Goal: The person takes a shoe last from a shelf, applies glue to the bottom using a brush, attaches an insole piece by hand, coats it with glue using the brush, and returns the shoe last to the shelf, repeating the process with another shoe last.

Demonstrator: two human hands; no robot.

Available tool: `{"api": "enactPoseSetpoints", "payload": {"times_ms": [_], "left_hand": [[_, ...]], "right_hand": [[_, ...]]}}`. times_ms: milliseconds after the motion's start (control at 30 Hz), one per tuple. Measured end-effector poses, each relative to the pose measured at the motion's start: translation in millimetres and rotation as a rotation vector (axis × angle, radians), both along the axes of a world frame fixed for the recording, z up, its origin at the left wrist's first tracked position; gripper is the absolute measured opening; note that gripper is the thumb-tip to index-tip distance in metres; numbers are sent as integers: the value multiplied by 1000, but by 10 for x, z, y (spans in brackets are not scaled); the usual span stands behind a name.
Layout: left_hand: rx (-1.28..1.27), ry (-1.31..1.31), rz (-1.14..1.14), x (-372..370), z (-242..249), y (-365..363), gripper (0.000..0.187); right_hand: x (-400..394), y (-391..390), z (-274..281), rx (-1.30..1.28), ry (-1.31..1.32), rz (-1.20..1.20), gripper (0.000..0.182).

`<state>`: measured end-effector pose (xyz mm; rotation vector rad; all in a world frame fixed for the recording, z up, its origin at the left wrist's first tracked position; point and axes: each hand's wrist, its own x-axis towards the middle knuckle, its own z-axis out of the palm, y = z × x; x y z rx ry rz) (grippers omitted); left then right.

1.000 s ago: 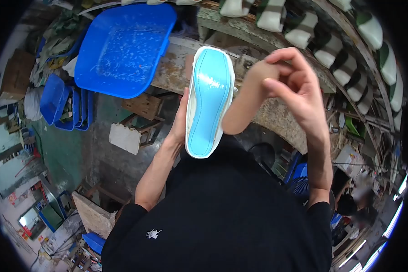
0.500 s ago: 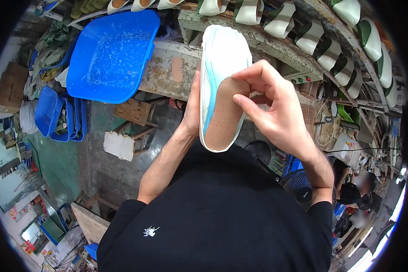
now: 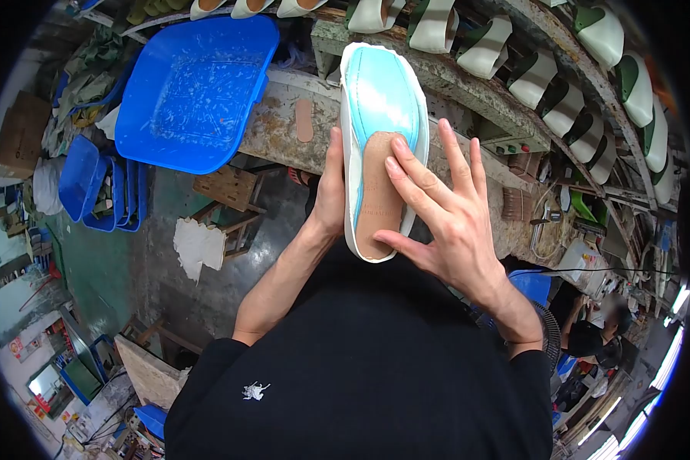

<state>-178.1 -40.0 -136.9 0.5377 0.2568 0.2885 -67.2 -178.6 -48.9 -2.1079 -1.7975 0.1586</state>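
Observation:
A white shoe piece (image 3: 382, 84) with a light blue, stitched inner face is held up in front of the chest, its sole side not showing. My left hand (image 3: 330, 188) grips its left edge, thumb pointing up along the side. A brown insole board (image 3: 381, 184) lies on the lower half of the blue face. My right hand (image 3: 445, 203) rests spread on this board, with two fingertips near its top and the thumb at its lower end. Another small brown board (image 3: 304, 120) lies on the workbench beyond.
A big blue tub (image 3: 195, 92) stands at the upper left, with smaller blue bins (image 3: 103, 188) below it. White shoes (image 3: 533, 77) line the curved rack along the top and right. A wooden stool (image 3: 226, 186) is at the left. A person (image 3: 590, 333) is at the far right.
My right hand has gone from pinching the board's upper edge to lying spread over it. The shoe piece has turned slightly, and its blue face shows more clearly.

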Motion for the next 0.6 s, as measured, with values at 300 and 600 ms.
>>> {"api": "enactPoseSetpoints", "payload": {"times_ms": [300, 600], "left_hand": [[14, 51, -9, 22, -17, 8, 89], [80, 250, 63, -50, -204, 181, 88]], "right_hand": [[-16, -2, -54, -34, 39, -38, 83], [179, 97, -410, 302, 546, -73, 54]]}}
